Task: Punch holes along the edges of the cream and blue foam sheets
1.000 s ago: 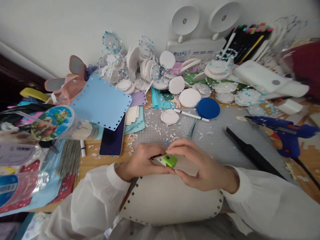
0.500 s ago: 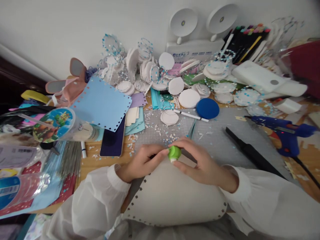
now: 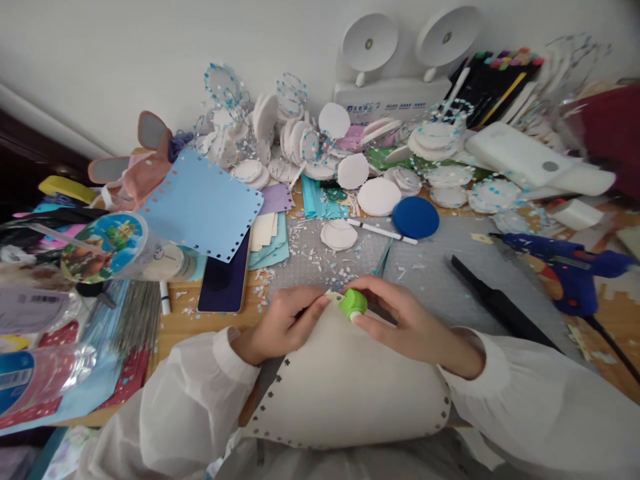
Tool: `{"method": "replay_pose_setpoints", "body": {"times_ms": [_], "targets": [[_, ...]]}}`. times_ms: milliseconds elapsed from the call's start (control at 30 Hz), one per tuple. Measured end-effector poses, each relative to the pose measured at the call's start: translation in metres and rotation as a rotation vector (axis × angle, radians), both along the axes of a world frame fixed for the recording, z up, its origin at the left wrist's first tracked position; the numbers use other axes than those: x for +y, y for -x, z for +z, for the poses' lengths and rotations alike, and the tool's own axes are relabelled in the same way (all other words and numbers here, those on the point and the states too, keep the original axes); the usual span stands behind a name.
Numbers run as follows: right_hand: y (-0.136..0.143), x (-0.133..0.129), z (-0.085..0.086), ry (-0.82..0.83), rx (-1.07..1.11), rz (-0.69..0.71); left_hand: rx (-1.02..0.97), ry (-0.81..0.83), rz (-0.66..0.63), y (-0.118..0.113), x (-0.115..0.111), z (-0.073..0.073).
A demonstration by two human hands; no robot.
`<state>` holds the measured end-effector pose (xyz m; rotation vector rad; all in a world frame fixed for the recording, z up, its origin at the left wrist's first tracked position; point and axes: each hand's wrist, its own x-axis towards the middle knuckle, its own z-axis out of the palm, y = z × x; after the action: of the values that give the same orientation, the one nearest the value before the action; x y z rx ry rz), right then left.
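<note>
While the far corner of a cream paper sheet (image 3: 360, 387) with flower-punched edges is pinched by the left hand (image 3: 287, 321), thumb and fingers closed, a rounded, bright-green plastic punch (image 3: 354, 303) is held at the sheet's far edge by the half-curled right hand (image 3: 407, 328), just right of that pinch.

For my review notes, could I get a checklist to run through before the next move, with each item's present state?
1. Left hand gripping the cream sheet near its far corner: ok.
2. Right hand holding the green punch: ok, thumb at its white part.
3. Punch at the sheet's far edge: ok.
4. Edge fully seated in the punch's slot: cannot tell, the slot is hidden.
5. Cutting mat free of scraps: not ok, paper bits lie beyond the hands.
6. Glue gun apart from both hands: ok, off to the right.
</note>
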<state>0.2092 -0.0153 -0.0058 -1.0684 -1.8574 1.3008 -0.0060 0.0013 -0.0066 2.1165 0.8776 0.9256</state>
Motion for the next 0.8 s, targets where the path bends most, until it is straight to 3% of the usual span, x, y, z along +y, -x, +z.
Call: {"method": "replay_pose_setpoints", "body": {"times_ms": [133,467,800], "targets": [[-0.0021,0.0000,0.0003,0.056,-0.011,0.003,0.000,-0.023,0.002,-0.0006,0.0005,0.0008],[-0.0010,0.0039,-0.0014,0.409,0.145,-0.028,0.024,-0.048,-0.014,-0.0002,0.0001,0.0024],[-0.0004,0.0046,-0.0026,0.400,0.181,-0.020,0.045,-0.048,-0.015,0.0002,-0.0007,-0.0004]]}}
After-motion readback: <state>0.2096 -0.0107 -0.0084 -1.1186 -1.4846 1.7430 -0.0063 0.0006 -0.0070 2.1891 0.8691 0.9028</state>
